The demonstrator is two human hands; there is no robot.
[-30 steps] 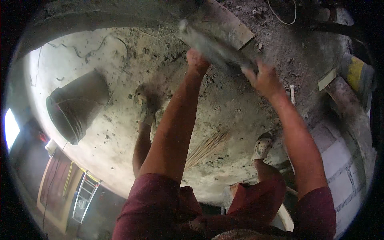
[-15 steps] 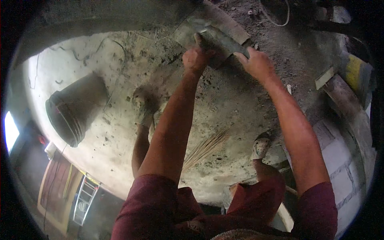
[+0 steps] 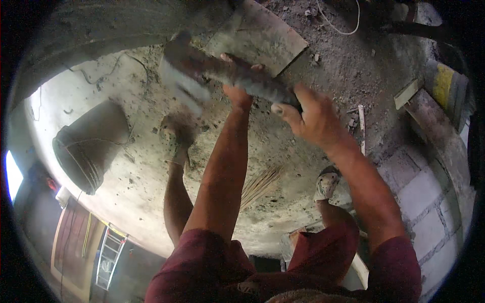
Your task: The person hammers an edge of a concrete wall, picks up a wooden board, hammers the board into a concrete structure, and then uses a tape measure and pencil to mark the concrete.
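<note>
You hold a dark tool (image 3: 268,87) with two hands, and it lies aslant above the floor (image 3: 146,202), from the right hand to the far left. Your left hand (image 3: 239,96) is under its middle, with the fingers narrow around it and the tips showing on the far side, so it probably carries the weight. Your right hand (image 3: 318,118) closes around the near right end, the thumb along the near side; this end grip most likely gives you the steering. The head (image 3: 179,65) of the tool is blurred, so I cannot tell its exact shape.

Your left foot (image 3: 169,139) and right foot (image 3: 327,186) are well apart, I think for balance while you bend. Between them lies a straw bundle (image 3: 262,187), near you and away from the tool. Behind the tool, a flat board (image 3: 273,38) lies beside the rubble (image 3: 353,65). The bucket (image 3: 93,141) is at the left, well apart from your hands, so perhaps your arms have free room there
</note>
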